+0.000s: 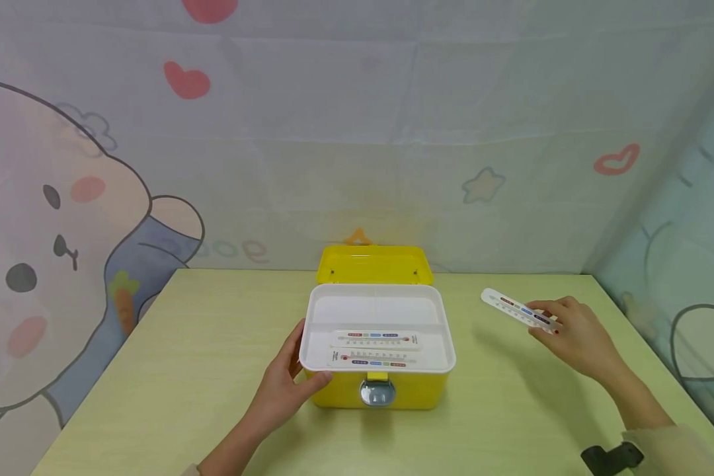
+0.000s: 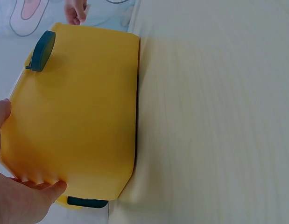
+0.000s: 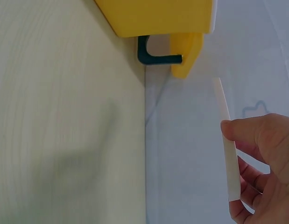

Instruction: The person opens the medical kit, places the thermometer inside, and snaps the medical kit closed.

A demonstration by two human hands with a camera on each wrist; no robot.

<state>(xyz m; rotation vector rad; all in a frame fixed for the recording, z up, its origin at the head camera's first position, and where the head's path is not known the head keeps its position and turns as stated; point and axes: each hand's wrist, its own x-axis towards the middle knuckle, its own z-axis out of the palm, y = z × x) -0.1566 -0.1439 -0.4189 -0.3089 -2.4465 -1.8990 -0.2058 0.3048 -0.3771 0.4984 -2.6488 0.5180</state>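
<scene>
A yellow storage box [image 1: 413, 390] stands on the table with its yellow lid [image 1: 373, 264] raised at the back. In the box's white tray [image 1: 375, 307] lie two flat white thermometers, an upper thermometer [image 1: 375, 340] and a lower thermometer [image 1: 371, 359]. My left hand [image 1: 285, 380] grips the front left corner of the box, thumb at the front and fingers along the side. To the right of the box, my right hand [image 1: 580, 334] pinches another white thermometer [image 1: 514, 309] by its bulb end, above the table. Edge-on, this thermometer [image 3: 224, 107] also shows in the right wrist view.
A pale wooden table [image 1: 214, 317] lies under everything. Behind it hangs a printed cloth [image 1: 333, 165] with a cartoon animal and hearts. The box has a silver clasp [image 1: 377, 393] in front and a dark green handle [image 3: 156, 59] that shows in the right wrist view.
</scene>
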